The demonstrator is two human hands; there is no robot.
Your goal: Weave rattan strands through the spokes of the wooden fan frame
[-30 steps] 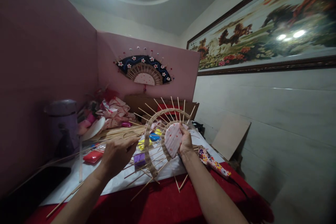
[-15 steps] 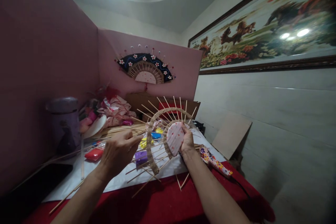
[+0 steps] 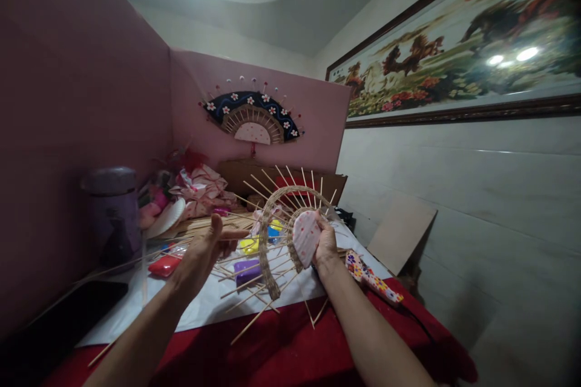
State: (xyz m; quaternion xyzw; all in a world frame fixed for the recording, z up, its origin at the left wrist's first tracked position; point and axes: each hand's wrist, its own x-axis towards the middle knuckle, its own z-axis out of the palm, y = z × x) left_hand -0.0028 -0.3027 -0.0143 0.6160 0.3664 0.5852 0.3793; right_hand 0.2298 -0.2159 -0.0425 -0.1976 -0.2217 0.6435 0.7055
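Note:
A half-round fan frame (image 3: 270, 272) of thin wooden sticks, woven with two bands of brown cord, is held over the table, tilted with its arc to the left. My right hand (image 3: 325, 247) grips it at the white, red-spotted half-circle (image 3: 305, 238) in its centre, thumb on the front; the other fingers are mostly hidden behind. To the left, my left hand (image 3: 203, 255) has its thumb raised and its fingers stretched toward the outer stick tips. Nothing shows in its grasp, and whether a fingertip touches a stick I cannot tell.
Clay packs in purple (image 3: 247, 271), yellow, blue and red (image 3: 164, 265) lie on a white sheet over a red cloth (image 3: 272, 357). A flowered glue gun (image 3: 372, 278) rests at right. A dark phone-like slab (image 3: 86, 308) and purple canister (image 3: 113, 217) stand left. A finished fan (image 3: 252, 118) hangs behind.
My left hand has gone from closed fingers near the stick tips to a raised thumb and stretched fingers. The fan frame stays in my right hand, shifted slightly right in view.

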